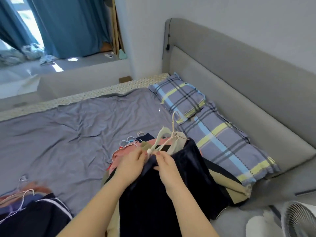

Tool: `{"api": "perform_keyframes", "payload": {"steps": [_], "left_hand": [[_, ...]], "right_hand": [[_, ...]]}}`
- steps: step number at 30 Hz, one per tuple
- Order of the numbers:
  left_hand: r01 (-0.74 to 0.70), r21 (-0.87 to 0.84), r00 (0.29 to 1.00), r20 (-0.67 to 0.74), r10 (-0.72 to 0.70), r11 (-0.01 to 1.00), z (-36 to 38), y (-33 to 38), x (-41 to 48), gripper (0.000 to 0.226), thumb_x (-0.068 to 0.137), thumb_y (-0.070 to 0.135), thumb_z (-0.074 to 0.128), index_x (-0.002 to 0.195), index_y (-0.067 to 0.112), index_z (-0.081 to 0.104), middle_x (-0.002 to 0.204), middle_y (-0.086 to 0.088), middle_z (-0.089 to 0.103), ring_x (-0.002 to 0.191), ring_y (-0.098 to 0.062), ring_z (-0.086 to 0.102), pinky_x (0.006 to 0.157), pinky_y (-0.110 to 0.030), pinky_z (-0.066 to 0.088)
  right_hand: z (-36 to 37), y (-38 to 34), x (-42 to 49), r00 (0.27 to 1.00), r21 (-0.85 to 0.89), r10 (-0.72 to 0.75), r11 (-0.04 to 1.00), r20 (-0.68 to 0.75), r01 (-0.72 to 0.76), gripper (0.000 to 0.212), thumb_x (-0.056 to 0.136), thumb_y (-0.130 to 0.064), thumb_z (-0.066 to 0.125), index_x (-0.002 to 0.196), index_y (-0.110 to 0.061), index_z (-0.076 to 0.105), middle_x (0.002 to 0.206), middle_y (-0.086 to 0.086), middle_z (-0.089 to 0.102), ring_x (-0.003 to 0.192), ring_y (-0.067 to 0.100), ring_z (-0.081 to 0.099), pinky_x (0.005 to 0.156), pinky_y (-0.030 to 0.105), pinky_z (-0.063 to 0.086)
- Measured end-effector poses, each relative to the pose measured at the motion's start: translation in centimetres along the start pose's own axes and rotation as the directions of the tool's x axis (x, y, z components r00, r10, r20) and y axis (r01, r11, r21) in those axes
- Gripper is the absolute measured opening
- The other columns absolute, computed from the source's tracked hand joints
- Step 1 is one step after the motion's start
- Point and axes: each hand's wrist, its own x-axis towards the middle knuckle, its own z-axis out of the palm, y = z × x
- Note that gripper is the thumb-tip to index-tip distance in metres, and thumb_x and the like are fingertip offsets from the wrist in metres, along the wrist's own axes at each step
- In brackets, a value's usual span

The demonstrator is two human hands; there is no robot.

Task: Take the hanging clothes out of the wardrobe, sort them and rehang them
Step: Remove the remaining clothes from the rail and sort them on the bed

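Nearest, at the left edge of the bed, a second heap of clothes (pixel 34 211) lies with its hangers tangled. If the sorted piles drift together, the sorting is lost. At the near right a fan (pixel 301 219) stands close to the dark cloth, so a trailing hem could catch on it.

In the middle, the navy garment (pixel 162 194) drapes over the main pile (pixel 119 156) on the bed. The left hand (pixel 131 159) has its fingers curled and pinches the near end of the cream hanger (pixel 164 142). The right hand (pixel 165 163) pinches the navy cloth just beside it. The cloth looks slippery and may slide off that arm. The hanger's hook (pixel 174 117) points away and could snag the wire hooks (pixel 130 141) beneath.

Farther right lie the plaid pillows (pixel 222 142), where a loose garment might land.
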Motion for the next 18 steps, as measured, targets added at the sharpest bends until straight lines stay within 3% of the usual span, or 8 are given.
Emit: {"api": "perform_keyframes", "payload": {"steps": [1, 3, 5, 7, 11, 16, 18], "left_hand": [[0.055, 0.068, 0.998, -0.026, -0.053, 0.996, -0.9, -0.7, 1.2, 0.017, 0.093, 0.034, 0.042, 0.080, 0.031, 0.054, 0.088, 0.007, 0.066, 0.087, -0.018, 0.062, 0.081, -0.039, 0.048], [0.149, 0.050, 0.986, -0.078, -0.145, 0.988, -2.5, -1.6, 2.5, 0.014, 0.094, 0.030, 0.047, 0.083, 0.034, 0.053, 0.092, 0.008, 0.067, 0.088, -0.020, 0.063, 0.084, -0.039, 0.050], [0.173, -0.005, 0.974, -0.147, -0.172, 0.985, -3.6, -2.0, 2.7, 0.011, 0.094, 0.022, 0.051, 0.086, 0.029, 0.056, 0.091, 0.007, 0.068, 0.082, -0.018, 0.063, 0.082, -0.037, 0.050], [0.200, -0.019, 0.965, -0.170, -0.200, 0.980, -4.2, -2.5, 2.3, 0.010, 0.093, 0.019, 0.051, 0.087, 0.024, 0.058, 0.087, 0.006, 0.069, 0.080, -0.017, 0.063, 0.078, -0.035, 0.049], [0.242, -0.047, 0.961, -0.123, -0.246, 0.969, -3.7, -4.1, 0.1, 0.011, 0.094, 0.018, 0.051, 0.089, 0.020, 0.060, 0.080, 0.010, 0.068, 0.074, -0.012, 0.061, 0.068, -0.023, 0.047], [0.209, -0.027, 0.968, -0.133, -0.210, 0.978, -2.5, -4.6, -1.7, 0.018, 0.097, 0.014, 0.046, 0.085, 0.015, 0.060, 0.077, 0.007, 0.068, 0.073, -0.009, 0.060, 0.063, -0.013, 0.039], [0.164, -0.006, 0.979, -0.118, -0.163, 0.986, -2.1, -4.2, -2.7, 0.020, 0.097, 0.014, 0.045, 0.082, 0.019, 0.059, 0.075, 0.007, 0.067, 0.074, -0.008, 0.059, 0.066, -0.017, 0.041]], "right_hand": [[0.5, 0.1, 1.5, 0.997, -0.005, 0.032, 0.999, 0.064, -0.032, 0.024, 0.102, -0.026, 0.040, 0.103, -0.020, 0.063, 0.119, 0.004, 0.062, 0.107, 0.014, 0.058, 0.099, 0.034, 0.047], [1.4, 0.5, 3.5, 0.989, 0.025, 0.056, 0.998, 0.140, -0.060, 0.030, 0.102, -0.021, 0.038, 0.120, -0.032, 0.059, 0.138, 0.008, 0.052, 0.126, 0.017, 0.050, 0.111, 0.041, 0.038], [2.1, 0.9, 4.5, 0.975, 0.125, 0.105, 0.983, 0.197, -0.131, 0.040, 0.103, -0.017, 0.038, 0.142, -0.024, 0.044, 0.151, 0.006, 0.039, 0.135, 0.020, 0.043, 0.112, 0.037, 0.038], [2.6, 1.1, 5.0, 0.965, 0.167, 0.131, 0.971, 0.225, -0.171, 0.044, 0.103, -0.018, 0.039, 0.147, -0.019, 0.037, 0.149, -0.002, 0.041, 0.131, 0.014, 0.048, 0.108, 0.033, 0.042], [3.0, 1.4, 4.2, 0.978, 0.033, 0.118, 0.992, 0.174, -0.125, 0.032, 0.102, -0.017, 0.038, 0.125, -0.026, 0.059, 0.121, -0.007, 0.066, 0.106, 0.008, 0.065, 0.100, 0.035, 0.047], [1.7, 1.5, 1.7, 0.999, -0.178, 0.041, 0.983, 0.008, -0.039, 0.030, 0.102, -0.017, 0.037, 0.097, -0.025, 0.065, 0.093, -0.005, 0.071, 0.078, 0.009, 0.067, 0.082, 0.033, 0.054], [0.8, 1.7, 0.3, 0.995, -0.274, -0.018, 0.962, -0.094, -0.009, 0.029, 0.101, -0.016, 0.039, 0.088, -0.021, 0.064, 0.082, -0.004, 0.070, 0.067, 0.006, 0.062, 0.074, 0.029, 0.053]]}}
